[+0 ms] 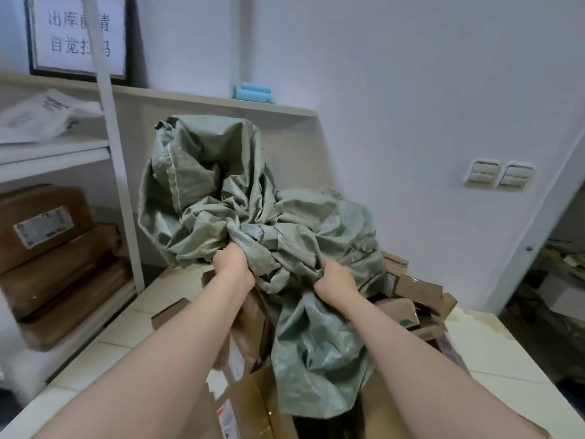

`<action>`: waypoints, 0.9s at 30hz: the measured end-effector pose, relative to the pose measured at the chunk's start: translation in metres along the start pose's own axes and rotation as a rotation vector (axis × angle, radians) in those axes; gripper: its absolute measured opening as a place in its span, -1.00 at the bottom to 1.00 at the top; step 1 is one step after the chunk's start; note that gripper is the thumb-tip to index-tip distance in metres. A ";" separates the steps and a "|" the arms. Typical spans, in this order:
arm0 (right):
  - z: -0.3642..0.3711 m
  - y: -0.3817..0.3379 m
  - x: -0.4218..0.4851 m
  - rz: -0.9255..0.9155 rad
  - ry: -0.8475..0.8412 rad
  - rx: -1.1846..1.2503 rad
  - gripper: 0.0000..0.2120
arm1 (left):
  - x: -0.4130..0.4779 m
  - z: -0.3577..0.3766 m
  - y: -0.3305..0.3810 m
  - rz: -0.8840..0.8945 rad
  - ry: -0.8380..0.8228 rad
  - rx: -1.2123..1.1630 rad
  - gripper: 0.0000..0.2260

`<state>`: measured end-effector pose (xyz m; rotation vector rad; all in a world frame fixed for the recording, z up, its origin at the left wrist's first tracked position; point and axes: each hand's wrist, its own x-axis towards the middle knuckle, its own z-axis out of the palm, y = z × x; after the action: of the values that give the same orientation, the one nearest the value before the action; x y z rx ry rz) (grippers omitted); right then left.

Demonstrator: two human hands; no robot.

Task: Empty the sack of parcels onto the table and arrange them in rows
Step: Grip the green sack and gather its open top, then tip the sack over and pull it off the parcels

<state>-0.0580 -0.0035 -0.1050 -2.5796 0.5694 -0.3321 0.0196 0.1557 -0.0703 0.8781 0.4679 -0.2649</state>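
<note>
A crumpled grey-green woven sack [221, 191] is lifted above a pile of brown cardboard parcels [411, 299] lying on the white table [493, 346]. My left hand [232, 264] grips a bunch of the sack's fabric at its left side. My right hand [335, 280] grips another fold a little lower to the right. The sack's loose end [319, 369] hangs down over the parcels near me. More parcels [247, 403] show under my forearms, partly hidden by the sack.
A white metal shelf rack [110, 128] stands at the left with brown boxes [44, 229] and a white mailer [41, 115]. A ledge behind the sack holds blue rolls [253, 93]. Wall switches [500, 175] are at right, beside a doorway [557, 280].
</note>
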 end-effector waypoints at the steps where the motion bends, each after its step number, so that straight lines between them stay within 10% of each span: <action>1: -0.006 -0.009 0.000 0.014 0.084 -0.026 -0.64 | -0.002 0.000 0.005 -0.007 -0.047 -0.034 -0.63; 11: -0.107 -0.068 -0.003 -0.110 0.813 -0.038 -0.60 | -0.021 0.020 0.069 0.206 -0.135 -0.018 -0.13; 16: -0.097 -0.068 -0.004 -0.016 0.446 -0.421 -0.69 | -0.021 0.006 0.071 0.148 0.355 0.355 -0.23; 20: -0.075 -0.043 -0.017 0.073 0.091 -0.516 -0.66 | -0.026 -0.001 0.049 0.562 0.506 0.573 -0.24; 27: -0.081 -0.015 -0.035 0.051 0.405 -0.624 -0.52 | -0.070 0.029 0.005 1.235 0.205 1.225 -0.42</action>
<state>-0.1107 -0.0081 -0.0327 -3.0983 1.0126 -0.7742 -0.0310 0.1382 -0.0161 2.2188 -0.1891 0.7857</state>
